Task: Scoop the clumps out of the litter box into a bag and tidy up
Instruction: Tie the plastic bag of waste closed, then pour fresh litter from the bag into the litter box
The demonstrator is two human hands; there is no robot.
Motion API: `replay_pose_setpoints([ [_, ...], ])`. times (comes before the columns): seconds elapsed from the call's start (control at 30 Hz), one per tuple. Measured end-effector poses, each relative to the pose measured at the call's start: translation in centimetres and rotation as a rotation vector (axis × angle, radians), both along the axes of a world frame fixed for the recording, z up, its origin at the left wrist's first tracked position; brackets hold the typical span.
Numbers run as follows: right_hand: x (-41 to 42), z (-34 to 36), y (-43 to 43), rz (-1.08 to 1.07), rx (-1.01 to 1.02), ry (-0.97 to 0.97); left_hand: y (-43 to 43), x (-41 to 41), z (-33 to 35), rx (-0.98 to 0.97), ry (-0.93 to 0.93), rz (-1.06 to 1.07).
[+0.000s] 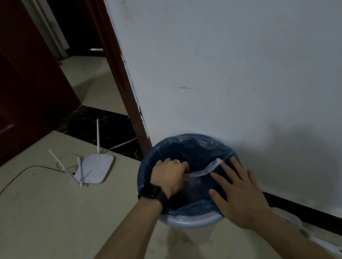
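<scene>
— Head camera: where is the clear bag sitting?
— Inside the blue-lined bin by the wall; the left hand is gripping it, fingers curled. The right hand is lying open, fingers spread, just beside it.

Beige tiled floor: blue-lined bin against wall; white router, black cable; white handled tool along baseboard.

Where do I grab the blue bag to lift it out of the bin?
Pinch the blue bag where its edge folds over the rim of the bin, near side, coming from above. That cuff hangs loose outside the rim, so fingers can slip under.
</scene>
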State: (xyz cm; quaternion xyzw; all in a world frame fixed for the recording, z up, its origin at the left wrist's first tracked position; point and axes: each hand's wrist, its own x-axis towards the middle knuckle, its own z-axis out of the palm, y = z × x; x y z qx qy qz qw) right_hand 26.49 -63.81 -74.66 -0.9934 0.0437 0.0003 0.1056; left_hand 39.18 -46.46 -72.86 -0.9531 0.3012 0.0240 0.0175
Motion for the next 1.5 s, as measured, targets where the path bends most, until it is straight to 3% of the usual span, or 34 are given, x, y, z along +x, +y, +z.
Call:
replay_pose_setpoints([
  [0.4,0.0,-0.1,0.0,0.003,0.037,-0.005,3.8,-1.4,-0.2,-0.038,0.031,0.143],
  [0.57,-0.7,0.7,-0.7,0.072,0.189,-0.047,3.0,-3.0,1.2,-0.112,0.073,0.152],
  [0.7,-3.3,2.3,-3.0,0.101,0.341,-0.105,-1.0,-4.5,3.6,-0.210,0.067,0.047],
  [0.97,-11.5,6.1,-12.5,-0.090,0.329,-0.151,-13.0,-11.3,5.6,-0.277,0.104,-0.246],
  [1.27,-22.7,5.6,-22.0,-0.296,0.304,-0.176,-25.3,-19.3,3.1,-0.193,0.220,-0.410],
  [1.5,-29.4,0.5,-26.0,-0.459,0.379,-0.169,-30.0,-24.6,-2.6,-0.150,0.333,-0.443],
])
